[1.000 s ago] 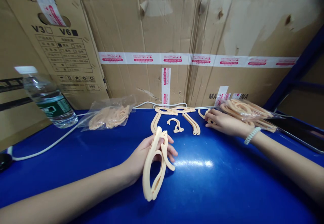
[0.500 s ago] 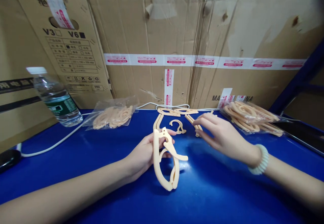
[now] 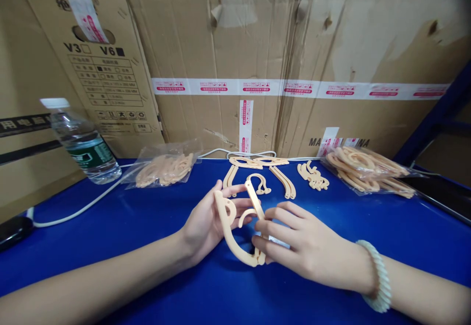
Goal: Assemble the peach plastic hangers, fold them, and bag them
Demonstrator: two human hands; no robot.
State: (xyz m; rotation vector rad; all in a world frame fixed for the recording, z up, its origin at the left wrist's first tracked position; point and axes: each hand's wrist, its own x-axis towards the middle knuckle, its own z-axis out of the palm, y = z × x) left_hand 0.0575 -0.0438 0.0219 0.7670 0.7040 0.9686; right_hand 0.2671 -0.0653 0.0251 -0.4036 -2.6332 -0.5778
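A cream plastic folding clothes hanger is held over the blue table, its two arms meeting at the bottom and spread apart at the top. My left hand holds its left side, with the fingers reaching behind the hanger. My right hand grips the right arm near the lower joint; its fingers hide part of that arm. Just beyond them lie loose hook pieces, a left pair of curved arms and a right pair. Flat pieces lie further back.
Small cream parts are heaped at the right, near bagged hanger parts. Another clear bag of parts lies left, beside a water bottle. A white cable crosses the left side. Cardboard boxes stand behind.
My right hand has come down and left from above the loose parts and taken hold of the hanger's right arm. The hanger's arms are spread wider at the top.
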